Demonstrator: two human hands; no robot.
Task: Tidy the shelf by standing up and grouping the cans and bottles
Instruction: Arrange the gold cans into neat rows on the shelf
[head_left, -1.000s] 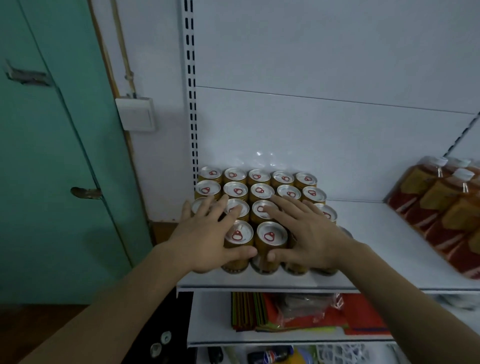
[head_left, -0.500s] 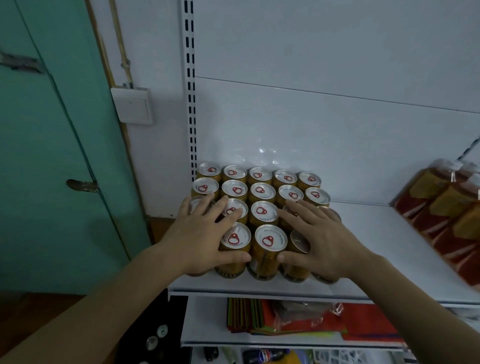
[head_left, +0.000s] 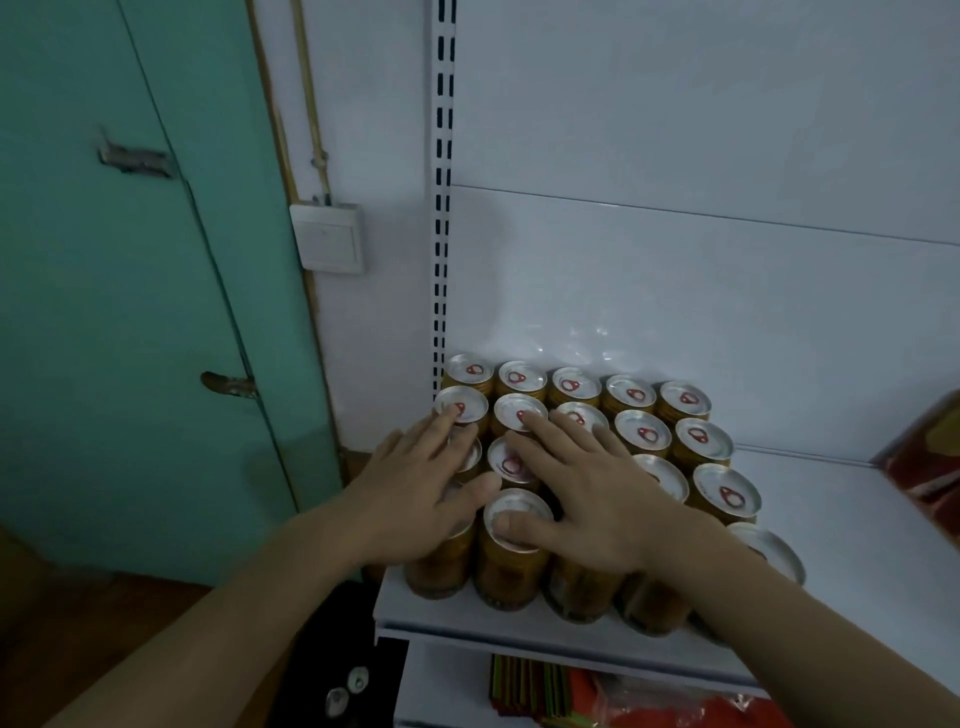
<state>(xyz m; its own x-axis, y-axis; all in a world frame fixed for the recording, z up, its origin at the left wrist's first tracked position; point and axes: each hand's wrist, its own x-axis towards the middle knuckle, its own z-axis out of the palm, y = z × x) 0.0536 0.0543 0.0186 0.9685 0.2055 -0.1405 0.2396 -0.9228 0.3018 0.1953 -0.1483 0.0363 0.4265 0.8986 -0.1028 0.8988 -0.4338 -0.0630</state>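
— Pressing down, are you? Your left hand (head_left: 423, 486) lies flat, fingers spread, over the left column of the cans (head_left: 644, 434).

— And your right hand (head_left: 587, 493) lies flat too, fingers fanned, thumb on the front can's lid (head_left: 517, 517); neither grip pinches anything.

— Where's the block?

— Upright, packed in rows at the left end of the white shelf (head_left: 841, 499), back row against the rear panel. Red-orange bottles (head_left: 927, 460) sit well apart at your right edge.

To my left I see a green door (head_left: 130, 312), a white wall switch (head_left: 328, 238) beside it, and a slotted upright (head_left: 442, 208).
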